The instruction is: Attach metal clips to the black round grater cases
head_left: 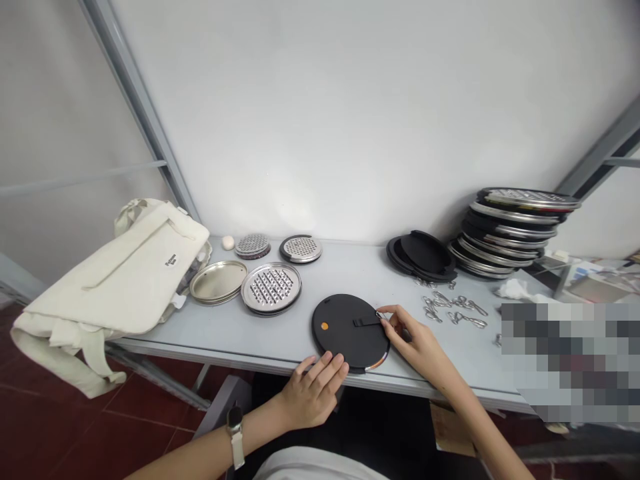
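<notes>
A round black plastic grater base with an orange dot and a raised slotted strip lies near the table's front edge. My left hand rests on its near rim, fingers stretched out and lying flat. At the right rim, my right hand pinches a small metal wire clip by the end of the strip. More loose metal clips are scattered to the right. Two black round bases lie behind them. Left of my hands is a round silver grater plate on a small pile.
A tall stack of round graters stands at the back right. At the left are plain metal discs, smaller grater plates, a white ball and a cream bag overhanging the table edge. A blurred-out patch covers the right side.
</notes>
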`<move>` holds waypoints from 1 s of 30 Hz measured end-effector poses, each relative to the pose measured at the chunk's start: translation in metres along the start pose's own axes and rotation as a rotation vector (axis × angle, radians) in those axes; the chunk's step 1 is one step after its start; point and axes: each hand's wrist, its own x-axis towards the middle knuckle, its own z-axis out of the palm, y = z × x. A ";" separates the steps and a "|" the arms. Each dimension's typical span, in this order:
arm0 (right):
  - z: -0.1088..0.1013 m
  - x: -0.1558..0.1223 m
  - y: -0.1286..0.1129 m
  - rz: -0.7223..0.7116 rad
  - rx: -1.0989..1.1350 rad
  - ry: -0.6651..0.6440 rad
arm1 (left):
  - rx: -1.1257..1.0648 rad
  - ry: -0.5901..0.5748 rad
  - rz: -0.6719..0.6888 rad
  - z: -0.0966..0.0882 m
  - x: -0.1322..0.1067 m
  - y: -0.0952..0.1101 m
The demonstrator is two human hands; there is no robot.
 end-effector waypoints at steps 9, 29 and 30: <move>-0.001 0.001 -0.004 0.011 -0.010 -0.004 | 0.004 -0.003 -0.009 0.002 -0.002 0.001; -0.002 0.001 -0.003 -0.005 -0.051 -0.026 | 0.029 -0.014 0.007 0.002 -0.002 0.001; -0.002 0.001 -0.003 -0.006 -0.054 -0.022 | 0.035 -0.020 0.011 0.002 -0.002 0.000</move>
